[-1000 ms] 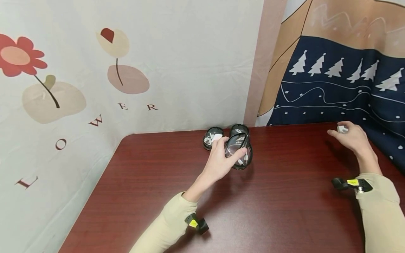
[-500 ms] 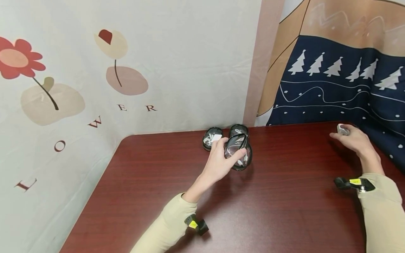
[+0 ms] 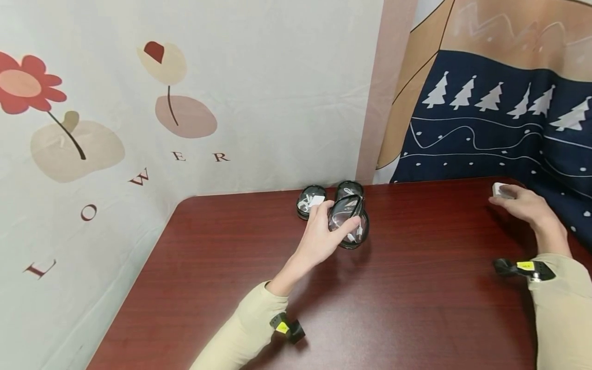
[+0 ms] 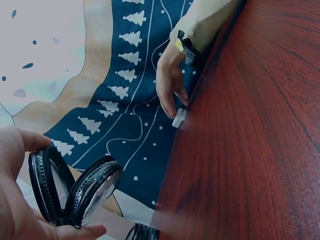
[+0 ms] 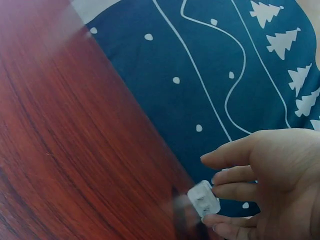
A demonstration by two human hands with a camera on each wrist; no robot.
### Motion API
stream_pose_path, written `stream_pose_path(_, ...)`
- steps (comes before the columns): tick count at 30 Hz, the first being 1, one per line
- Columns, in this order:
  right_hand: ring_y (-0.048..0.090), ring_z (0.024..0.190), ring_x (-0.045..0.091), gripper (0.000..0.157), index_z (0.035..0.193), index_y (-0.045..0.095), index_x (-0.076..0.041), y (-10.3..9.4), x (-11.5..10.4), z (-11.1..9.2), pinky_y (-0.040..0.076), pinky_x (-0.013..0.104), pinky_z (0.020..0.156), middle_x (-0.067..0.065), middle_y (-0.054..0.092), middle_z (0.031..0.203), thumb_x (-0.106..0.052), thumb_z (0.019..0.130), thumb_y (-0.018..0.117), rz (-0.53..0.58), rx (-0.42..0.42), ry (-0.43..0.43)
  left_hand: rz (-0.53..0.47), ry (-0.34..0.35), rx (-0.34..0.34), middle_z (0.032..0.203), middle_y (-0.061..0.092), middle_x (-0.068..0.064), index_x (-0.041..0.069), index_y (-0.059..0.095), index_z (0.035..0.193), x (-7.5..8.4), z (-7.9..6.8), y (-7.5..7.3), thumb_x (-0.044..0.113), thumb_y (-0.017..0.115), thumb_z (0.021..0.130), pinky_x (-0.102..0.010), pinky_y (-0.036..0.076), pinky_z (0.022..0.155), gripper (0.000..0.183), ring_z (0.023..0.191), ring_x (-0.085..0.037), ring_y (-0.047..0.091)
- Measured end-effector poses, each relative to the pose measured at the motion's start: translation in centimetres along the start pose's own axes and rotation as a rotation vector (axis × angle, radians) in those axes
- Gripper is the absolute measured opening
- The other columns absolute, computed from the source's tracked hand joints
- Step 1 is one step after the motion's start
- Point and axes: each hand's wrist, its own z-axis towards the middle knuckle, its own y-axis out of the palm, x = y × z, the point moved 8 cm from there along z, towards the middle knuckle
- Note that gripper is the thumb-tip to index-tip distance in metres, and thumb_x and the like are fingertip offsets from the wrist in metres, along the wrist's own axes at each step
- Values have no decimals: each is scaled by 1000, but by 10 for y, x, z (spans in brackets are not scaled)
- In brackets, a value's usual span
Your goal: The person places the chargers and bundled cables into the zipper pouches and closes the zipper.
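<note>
My left hand grips a small round black zip case with clear faces, raised off the table. In the left wrist view its two halves stand apart like a clamshell, and white cable ends show in the case in the head view. At the far right corner, a white plug-like charger block with two dark slots sits at the table's edge. My right hand is beside it with fairly straight fingers, their tips at its sides. Whether every fingertip touches it is hard to see.
Two more round black cases stand at the back edge: one with a white cable, the other behind the held case. The reddish-brown table meets a white printed cloth behind and a navy tree-patterned cloth at right.
My right hand has drawn slightly rightward and toward me, leaving more of the charger block showing while the block barely shifts. The left hand and its case have stayed still.
</note>
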Motion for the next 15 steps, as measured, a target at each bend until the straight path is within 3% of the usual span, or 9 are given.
stream_pose_path(4, 52, 95, 44, 61, 137, 44, 11, -8, 2, 0, 45, 47, 74, 38, 54, 116, -39, 102, 49, -4, 116, 30, 7, 2, 0, 131, 47, -19, -2, 50, 137, 0, 0, -1, 47, 71, 88, -44, 41, 105, 72, 123, -29, 50)
stream_pose_path(7, 52, 93, 41, 53, 130, 50, 11, -13, 4, 0, 44, 40, 67, 36, 59, 111, -34, 101, 50, -4, 202, 58, 9, 4, 4, 131, 48, -19, -2, 51, 137, -1, 0, -1, 47, 70, 89, -44, 41, 104, 71, 122, -29, 50)
stream_pose_path(11, 41, 109, 53, 60, 139, 41, 13, -10, 6, -2, 41, 55, 82, 44, 43, 130, -34, 103, 48, -17, 177, 36, 8, -2, 5, 131, 48, -18, -2, 51, 136, -2, 1, -1, 46, 71, 89, -43, 41, 105, 70, 122, -29, 50)
stream_pose_path(15, 34, 111, 59, 69, 149, 27, 10, -2, 13, 0, 32, 69, 92, 46, 33, 133, -39, 103, 45, -29, 123, 7, 1, -6, 1, 131, 48, -18, -2, 51, 136, -1, 1, -1, 46, 72, 88, -43, 40, 105, 71, 122, -29, 50)
